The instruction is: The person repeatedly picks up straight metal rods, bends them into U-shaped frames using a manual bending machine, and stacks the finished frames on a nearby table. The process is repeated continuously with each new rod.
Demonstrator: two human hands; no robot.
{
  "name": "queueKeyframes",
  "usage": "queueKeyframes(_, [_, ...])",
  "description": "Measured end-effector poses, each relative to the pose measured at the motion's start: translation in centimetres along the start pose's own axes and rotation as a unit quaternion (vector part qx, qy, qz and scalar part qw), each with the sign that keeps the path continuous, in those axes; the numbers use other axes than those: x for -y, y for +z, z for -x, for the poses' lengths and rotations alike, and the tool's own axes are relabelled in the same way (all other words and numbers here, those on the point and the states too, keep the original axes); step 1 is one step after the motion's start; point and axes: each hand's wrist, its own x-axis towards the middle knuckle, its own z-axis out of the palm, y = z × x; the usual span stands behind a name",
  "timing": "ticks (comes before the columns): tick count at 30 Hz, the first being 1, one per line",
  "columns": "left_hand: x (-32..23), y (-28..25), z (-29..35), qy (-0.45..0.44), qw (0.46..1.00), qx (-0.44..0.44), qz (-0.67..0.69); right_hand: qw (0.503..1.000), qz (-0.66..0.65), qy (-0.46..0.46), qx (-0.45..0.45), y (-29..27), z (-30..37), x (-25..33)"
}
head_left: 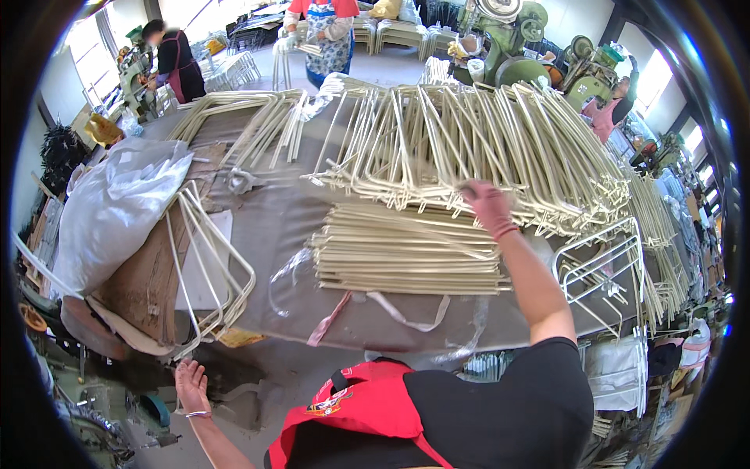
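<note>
The stacked rods point(402, 258) run left-to-right, mostly leftward of our nearer right hand point(491, 209), its grip too blurred to tell, while our left hand point(192, 385) hangs loosely open.

The right arm point(539, 285) reaches far out in front, and the right hand point(492, 211) looks curled and a bit blurry. The left arm point(220, 445) is low, the left hand point(191, 386) open with fingers a little bent.
</note>
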Motion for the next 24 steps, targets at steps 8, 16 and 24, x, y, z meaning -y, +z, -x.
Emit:
queueKeyframes(8, [5.4,11.6,0.3,-0.130,0.988,-0.010,-0.080,0.880,0.241,0.392,-0.114,-8.0,-2.8,-33.8])
queueKeyframes(16, [7.2,14.6,-1.6,-0.141,0.986,-0.036,-0.082,0.873,0.246,0.419,-0.047,-8.4,-1.8,-51.6])
queueKeyframes(24, [9.3,15.9,-1.5,-0.216,0.961,-0.037,-0.170,0.943,0.253,0.031,-0.212,-3.0,-5.8,-29.2])
